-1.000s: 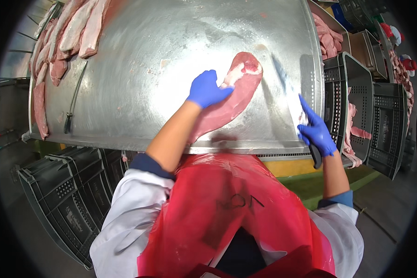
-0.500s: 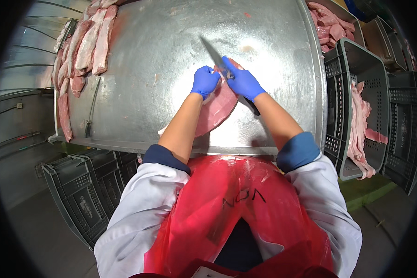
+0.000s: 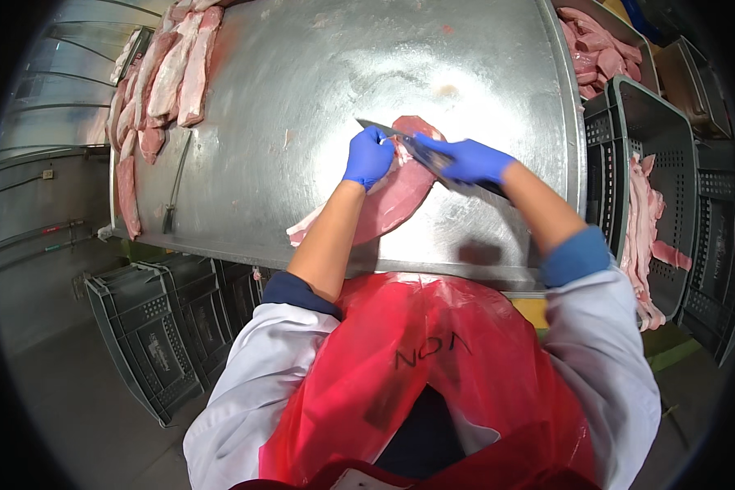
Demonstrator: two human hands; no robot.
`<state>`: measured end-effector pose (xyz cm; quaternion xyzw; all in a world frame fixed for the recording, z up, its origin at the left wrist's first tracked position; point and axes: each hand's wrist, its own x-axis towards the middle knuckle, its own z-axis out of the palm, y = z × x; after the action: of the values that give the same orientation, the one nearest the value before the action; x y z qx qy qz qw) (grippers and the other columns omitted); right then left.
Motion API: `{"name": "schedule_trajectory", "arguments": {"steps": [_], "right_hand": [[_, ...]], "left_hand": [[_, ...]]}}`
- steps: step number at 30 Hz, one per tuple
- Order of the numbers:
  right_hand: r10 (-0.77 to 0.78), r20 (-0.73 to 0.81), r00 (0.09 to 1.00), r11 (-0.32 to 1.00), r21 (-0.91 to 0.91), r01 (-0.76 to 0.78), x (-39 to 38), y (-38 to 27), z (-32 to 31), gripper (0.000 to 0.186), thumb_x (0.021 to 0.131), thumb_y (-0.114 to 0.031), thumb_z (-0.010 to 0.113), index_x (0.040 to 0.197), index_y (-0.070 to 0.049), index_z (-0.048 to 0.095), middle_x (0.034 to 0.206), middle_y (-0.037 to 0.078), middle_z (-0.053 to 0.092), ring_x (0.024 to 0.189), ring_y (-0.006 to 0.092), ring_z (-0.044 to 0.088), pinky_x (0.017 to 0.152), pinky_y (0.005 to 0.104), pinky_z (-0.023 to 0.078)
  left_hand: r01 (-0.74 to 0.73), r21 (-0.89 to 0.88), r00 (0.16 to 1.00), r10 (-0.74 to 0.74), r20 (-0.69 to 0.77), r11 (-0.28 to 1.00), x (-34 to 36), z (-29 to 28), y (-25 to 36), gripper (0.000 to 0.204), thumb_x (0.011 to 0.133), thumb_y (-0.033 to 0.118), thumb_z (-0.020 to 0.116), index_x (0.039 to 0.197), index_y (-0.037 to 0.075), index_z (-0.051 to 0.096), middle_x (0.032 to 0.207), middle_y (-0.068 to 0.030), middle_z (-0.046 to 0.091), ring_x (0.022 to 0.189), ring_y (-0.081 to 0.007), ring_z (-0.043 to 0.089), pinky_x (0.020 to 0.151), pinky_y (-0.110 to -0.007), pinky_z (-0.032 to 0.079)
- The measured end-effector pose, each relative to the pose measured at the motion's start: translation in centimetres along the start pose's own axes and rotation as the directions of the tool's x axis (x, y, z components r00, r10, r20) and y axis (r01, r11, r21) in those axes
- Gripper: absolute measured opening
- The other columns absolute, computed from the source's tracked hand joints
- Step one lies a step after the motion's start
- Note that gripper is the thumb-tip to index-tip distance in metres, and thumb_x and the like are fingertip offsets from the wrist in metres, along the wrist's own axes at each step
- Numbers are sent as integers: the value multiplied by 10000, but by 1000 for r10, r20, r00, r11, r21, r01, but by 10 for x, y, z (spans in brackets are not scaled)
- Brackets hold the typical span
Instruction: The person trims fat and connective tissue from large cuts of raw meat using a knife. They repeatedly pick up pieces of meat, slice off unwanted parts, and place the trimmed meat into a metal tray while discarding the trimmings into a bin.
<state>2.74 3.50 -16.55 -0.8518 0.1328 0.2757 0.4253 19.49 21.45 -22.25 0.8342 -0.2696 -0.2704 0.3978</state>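
Observation:
A long pink slab of pork loin point(image 3: 394, 202) lies slantwise on the metal table before me, a pale fat strip along its left side. At the slab's upper left edge, my left hand point(image 3: 369, 157), blue-gloved, is closed on the meat; its fingertips are partly hidden. My right hand point(image 3: 472, 162), also blue-gloved, grips a knife point(image 3: 420, 153) with a dark handle. The blade crosses the upper part of the slab and points up and left, its tip beyond my left fingers. I cannot tell how deep the edge is in the meat.
Several long meat pieces point(image 3: 171, 73) are piled at the table's far left, near a thin steel rod point(image 3: 178, 184). Right of the table point(image 3: 294, 73) stand a bin of meat chunks point(image 3: 600, 49) and a grey crate point(image 3: 657, 106) holding pale strips point(image 3: 639, 237). Dark crates point(image 3: 151, 335) stand lower left.
My right hand has moved right and down, drawing the knife back so its blade lies flatter across the slab. The left hand stays on the meat's edge. The whole view has shifted slightly.

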Motion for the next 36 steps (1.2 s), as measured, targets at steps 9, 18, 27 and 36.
{"name": "schedule_trajectory", "arguments": {"steps": [9, 18, 27, 36], "right_hand": [[-65, -68, 996, 882, 463, 89, 9, -7, 29, 803, 911, -133, 535, 1610, -355, 208, 703, 57, 617, 568, 133, 602, 517, 303, 535], [-53, -85, 995, 743, 662, 96, 9, -6, 62, 796, 936, -103, 545, 1617, -325, 200, 709, 67, 598, 541, 144, 564, 542, 304, 518], [-29, -140, 990, 785, 609, 109, -22, -27, 97, 785, 939, -154, 542, 1625, -166, 161, 737, 104, 628, 565, 175, 606, 557, 338, 536], [-300, -303, 905, 863, 317, 393, -100, -5, 145, 847, 875, -64, 594, 1617, -251, 231, 943, 182, 699, 761, 210, 676, 773, 332, 552]], "left_hand": [[-102, -27, 992, 104, 70, 994, -4, 9, 12, 115, 920, 69, 599, 838, -9, 621, 748, -77, 673, 660, -120, 621, 599, -283, 504], [-25, -224, 982, 66, 179, 974, 12, -8, 20, 103, 906, 75, 641, 822, 16, 634, 733, -48, 660, 635, -109, 595, 598, -260, 476], [157, -473, 963, -27, 270, 867, 9, -33, 42, 84, 872, 92, 676, 848, 15, 652, 734, -37, 632, 635, -109, 570, 582, -258, 449], [110, -277, 993, -91, 79, 955, 50, -149, -84, 178, 868, 139, 715, 999, 27, 669, 834, -69, 666, 733, -161, 633, 663, -304, 528]]}}
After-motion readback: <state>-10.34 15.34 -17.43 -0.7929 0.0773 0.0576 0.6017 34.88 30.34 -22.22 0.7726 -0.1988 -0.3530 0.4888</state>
